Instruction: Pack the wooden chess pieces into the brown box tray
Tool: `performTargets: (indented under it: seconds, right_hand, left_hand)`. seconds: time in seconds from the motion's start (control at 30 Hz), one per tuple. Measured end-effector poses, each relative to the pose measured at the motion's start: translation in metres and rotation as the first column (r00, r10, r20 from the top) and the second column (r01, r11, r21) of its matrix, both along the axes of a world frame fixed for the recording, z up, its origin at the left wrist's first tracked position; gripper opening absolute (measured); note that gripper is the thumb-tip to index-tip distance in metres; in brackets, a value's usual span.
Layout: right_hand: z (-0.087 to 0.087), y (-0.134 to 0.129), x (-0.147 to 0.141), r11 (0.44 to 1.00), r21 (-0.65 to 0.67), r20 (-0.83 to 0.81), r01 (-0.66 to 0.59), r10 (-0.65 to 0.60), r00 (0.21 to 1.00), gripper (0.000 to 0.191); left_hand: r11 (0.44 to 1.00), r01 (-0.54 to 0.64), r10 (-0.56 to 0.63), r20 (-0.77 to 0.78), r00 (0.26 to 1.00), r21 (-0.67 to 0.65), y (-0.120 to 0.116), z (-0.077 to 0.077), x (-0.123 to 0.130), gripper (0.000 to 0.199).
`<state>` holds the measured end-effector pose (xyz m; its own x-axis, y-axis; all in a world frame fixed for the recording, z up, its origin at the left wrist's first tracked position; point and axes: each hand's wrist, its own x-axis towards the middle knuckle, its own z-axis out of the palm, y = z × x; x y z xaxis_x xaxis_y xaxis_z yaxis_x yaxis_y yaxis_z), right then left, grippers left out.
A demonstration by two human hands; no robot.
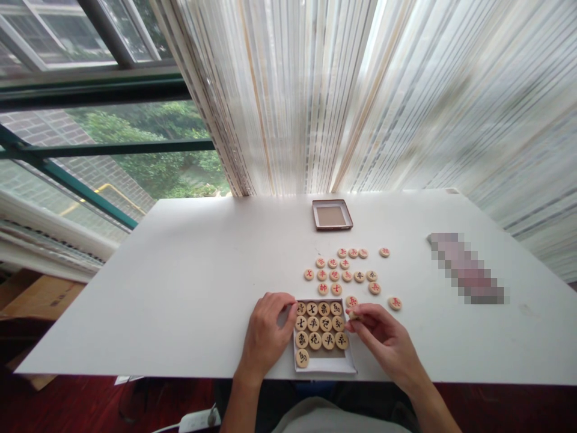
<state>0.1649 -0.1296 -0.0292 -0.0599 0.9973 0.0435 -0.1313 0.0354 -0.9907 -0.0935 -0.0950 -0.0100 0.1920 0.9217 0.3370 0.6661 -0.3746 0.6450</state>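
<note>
A shallow open box (331, 365) lies at the table's front edge, with several round xiangqi pieces (327, 341) in rows inside, marked in black. In its bottom row one black-marked piece (302, 358) sits at the left, beside bare box floor. My left hand (269, 325) grips the box's upper left edge between thumb and fingertips. Just off the box's right side, my right hand (383, 331) pinches a xiangqi piece (354, 314), its marking hidden by the fingers. Close above that hand lies a red-marked piece (351, 301) on the table.
Beyond the box, loose pieces (334, 275) are spread on the white table (180, 288), mostly red-marked, two black. The box lid (332, 215) lies open side up farther back. A blurred-out object (466, 267) rests at the right. Curtains (306, 96) hang behind the table.
</note>
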Motion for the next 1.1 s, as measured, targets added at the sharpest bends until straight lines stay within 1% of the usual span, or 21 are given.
performTargets:
  seconds: [0.13, 0.23, 0.3, 0.43, 0.5, 0.6, 0.7, 0.8, 0.9, 1.0, 1.1]
  right_hand:
    - [0.000, 0.001, -0.002, 1.000, 0.023, -0.012, 0.007, -0.007, 1.000, 0.017]
    - [0.002, 0.000, -0.004, 1.000, 0.027, 0.018, -0.004, 0.003, 1.000, 0.015]
    - [0.004, -0.001, -0.005, 0.998, 0.055, 0.071, -0.004, 0.000, 0.997, 0.013]
    - [0.010, -0.005, -0.006, 0.989, 0.148, 0.237, 0.020, -0.055, 0.970, 0.007]
    - [0.012, -0.008, -0.009, 0.990, 0.143, 0.291, 0.011, -0.052, 0.955, 0.006]
    - [0.018, -0.014, -0.015, 0.994, 0.107, 0.343, -0.011, -0.026, 0.939, 0.009]
    - [0.026, -0.020, -0.024, 0.994, 0.107, 0.427, -0.030, -0.019, 0.904, 0.010]
    - [0.036, -0.027, -0.033, 0.983, 0.150, 0.518, -0.110, 0.017, 0.855, 0.009]
    - [0.043, -0.032, -0.040, 0.956, 0.183, 0.591, -0.231, 0.081, 0.803, 0.019]
    - [0.044, -0.035, -0.045, 0.937, 0.194, 0.650, -0.290, 0.099, 0.753, 0.026]
    - [0.040, -0.035, -0.048, 0.935, 0.180, 0.695, -0.307, 0.099, 0.712, 0.026]
  left_hand:
    - [1.000, 0.006, -0.006, 0.010, 1.000, -0.013, 0.000, 0.000, 0.000, 0.008]
    - [1.000, 0.013, -0.012, 0.017, 1.000, -0.018, 0.000, 0.000, -0.001, 0.008]
    - [1.000, 0.015, -0.015, 0.024, 1.000, -0.017, 0.000, -0.001, -0.001, 0.008]
    - [1.000, 0.016, -0.016, 0.028, 0.999, -0.012, 0.000, -0.002, -0.001, 0.008]
    - [1.000, 0.013, -0.013, 0.026, 1.000, -0.010, 0.000, -0.001, -0.001, 0.008]
    - [1.000, 0.013, -0.013, 0.024, 1.000, -0.013, -0.001, 0.000, -0.001, 0.008]
    - [1.000, 0.019, -0.019, 0.022, 1.000, -0.016, -0.002, 0.003, -0.001, 0.008]
    - [1.000, 0.022, -0.022, 0.025, 0.999, -0.013, -0.002, 0.004, 0.000, 0.009]
    - [1.000, 0.020, -0.020, 0.028, 0.999, -0.008, -0.002, 0.005, 0.000, 0.010]
    - [1.000, 0.013, -0.014, 0.029, 0.999, 0.008, -0.002, 0.005, 0.000, 0.009]
    - [1.000, 0.008, -0.009, 0.024, 1.000, 0.011, -0.002, 0.005, 0.000, 0.009]
